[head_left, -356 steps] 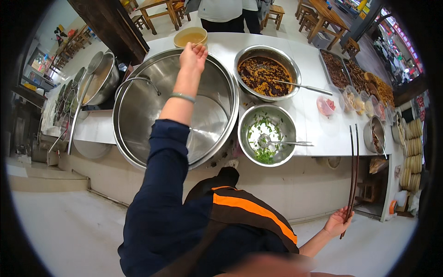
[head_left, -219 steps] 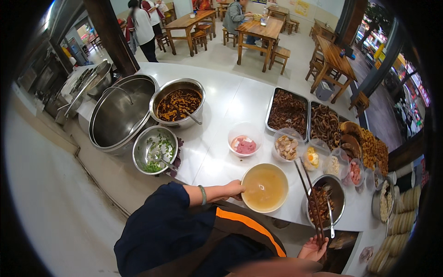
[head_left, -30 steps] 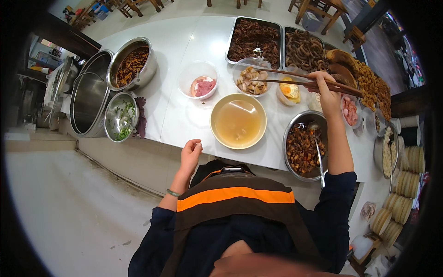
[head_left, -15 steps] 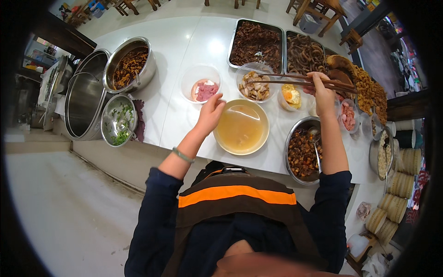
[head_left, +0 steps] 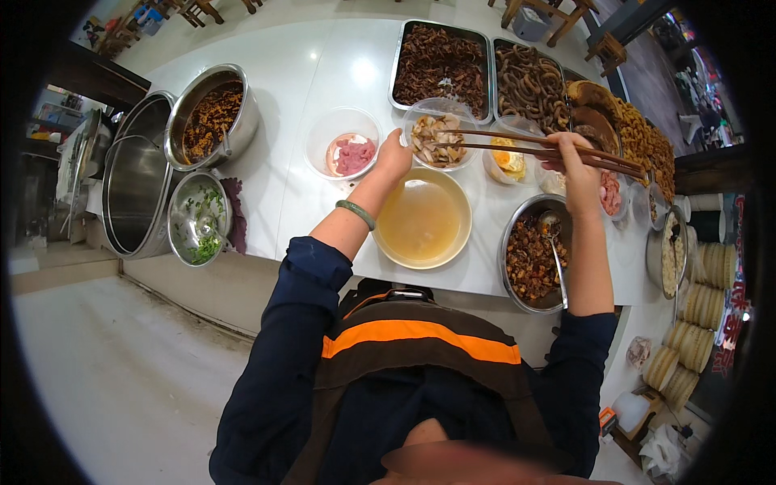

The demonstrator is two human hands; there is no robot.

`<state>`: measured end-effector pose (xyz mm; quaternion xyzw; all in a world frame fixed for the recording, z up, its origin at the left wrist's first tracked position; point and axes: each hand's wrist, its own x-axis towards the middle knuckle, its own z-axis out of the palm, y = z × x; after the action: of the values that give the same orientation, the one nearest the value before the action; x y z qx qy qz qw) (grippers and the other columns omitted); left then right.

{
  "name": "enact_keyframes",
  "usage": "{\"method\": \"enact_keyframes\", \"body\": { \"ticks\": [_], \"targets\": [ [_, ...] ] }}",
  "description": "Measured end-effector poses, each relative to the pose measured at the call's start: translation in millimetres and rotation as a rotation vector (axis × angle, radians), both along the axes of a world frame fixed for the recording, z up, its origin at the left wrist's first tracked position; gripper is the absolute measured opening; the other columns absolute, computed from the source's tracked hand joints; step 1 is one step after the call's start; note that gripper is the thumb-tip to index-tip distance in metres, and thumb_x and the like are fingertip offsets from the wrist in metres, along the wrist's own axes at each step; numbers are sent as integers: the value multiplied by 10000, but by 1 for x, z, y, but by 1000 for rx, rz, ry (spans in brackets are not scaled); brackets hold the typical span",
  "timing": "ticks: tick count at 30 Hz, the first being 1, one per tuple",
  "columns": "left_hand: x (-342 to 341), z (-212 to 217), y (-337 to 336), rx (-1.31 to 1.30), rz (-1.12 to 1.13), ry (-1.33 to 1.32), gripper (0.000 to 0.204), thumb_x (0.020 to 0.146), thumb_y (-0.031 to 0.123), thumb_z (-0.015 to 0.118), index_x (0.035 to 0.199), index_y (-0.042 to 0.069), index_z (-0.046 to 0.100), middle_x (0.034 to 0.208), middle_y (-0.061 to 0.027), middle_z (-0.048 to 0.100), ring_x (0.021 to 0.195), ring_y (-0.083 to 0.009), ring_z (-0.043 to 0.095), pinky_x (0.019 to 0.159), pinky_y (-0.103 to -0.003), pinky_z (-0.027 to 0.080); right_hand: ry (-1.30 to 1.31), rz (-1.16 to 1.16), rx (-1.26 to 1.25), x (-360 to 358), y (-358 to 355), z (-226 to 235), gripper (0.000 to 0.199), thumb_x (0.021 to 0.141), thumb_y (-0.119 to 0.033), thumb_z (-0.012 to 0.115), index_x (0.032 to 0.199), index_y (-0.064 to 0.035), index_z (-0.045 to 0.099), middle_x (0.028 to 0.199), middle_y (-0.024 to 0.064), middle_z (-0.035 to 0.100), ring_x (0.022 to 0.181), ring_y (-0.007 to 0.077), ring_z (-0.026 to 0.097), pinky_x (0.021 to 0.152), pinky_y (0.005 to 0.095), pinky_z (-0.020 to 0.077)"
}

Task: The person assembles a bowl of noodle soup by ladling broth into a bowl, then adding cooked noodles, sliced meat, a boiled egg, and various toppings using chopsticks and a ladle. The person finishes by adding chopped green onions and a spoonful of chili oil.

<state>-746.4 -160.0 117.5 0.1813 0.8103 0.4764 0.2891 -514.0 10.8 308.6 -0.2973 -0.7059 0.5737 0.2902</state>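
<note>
A yellow bowl of clear broth [head_left: 421, 219] stands on the white counter [head_left: 315, 73] in front of me. My left hand [head_left: 393, 156] rests at the bowl's far rim, touching it, next to a clear tub of sliced pale pieces [head_left: 437, 136]. My right hand [head_left: 575, 162] grips long brown chopsticks [head_left: 517, 144], their tips over that tub. A clear tub of pink meat [head_left: 347, 153] sits left of my left hand.
Metal trays of dark cooked food [head_left: 440, 66] line the back. A steel bowl of brown chunks with a ladle [head_left: 534, 259] is at right. At left stand a large empty pot [head_left: 139, 186], a pot of minced topping [head_left: 210, 115] and a bowl of greens [head_left: 199, 219].
My left hand rose from the counter edge to the broth bowl's far rim. The chopsticks in my right hand swung left over the tub of pale slices.
</note>
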Motion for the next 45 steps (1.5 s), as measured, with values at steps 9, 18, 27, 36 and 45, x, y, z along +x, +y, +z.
{"method": "enact_keyframes", "body": {
  "ticks": [9,18,27,36,45],
  "targets": [
    [-6,-13,10,26,-33,-21,501,816,87,539,1299,-9,447,1250,-237,524,1178,-337,498,984,-368,395,-163,196,325,-7,1,64,188,926,-196,540,901,-35,634,845,17,632,743,82,583,622,216,463],
    [-3,-1,6,18,-37,-43,500,807,82,544,1289,-19,454,1088,-233,612,822,-288,650,751,-366,506,-155,162,233,11,7,46,189,926,-188,540,916,-22,631,828,31,627,742,99,603,637,225,482],
    [-1,0,7,35,-36,-30,505,809,76,552,1294,-17,450,1043,-220,627,696,-242,656,663,-355,518,-155,108,207,35,8,39,199,945,-190,514,972,-19,612,877,53,637,806,118,624,678,235,489],
    [2,5,7,44,-12,-52,508,810,72,559,1301,-11,454,1024,-201,637,659,-221,643,637,-337,513,-242,188,582,-8,-29,36,136,881,-126,574,861,2,612,765,27,582,712,99,553,627,235,448],
    [0,10,4,76,-50,-98,536,820,67,561,1325,-41,418,986,-206,644,638,-184,643,599,-318,515,-51,-125,-37,14,1,-25,165,892,-141,573,872,16,622,795,72,635,707,134,625,621,251,532]
  ]
}}
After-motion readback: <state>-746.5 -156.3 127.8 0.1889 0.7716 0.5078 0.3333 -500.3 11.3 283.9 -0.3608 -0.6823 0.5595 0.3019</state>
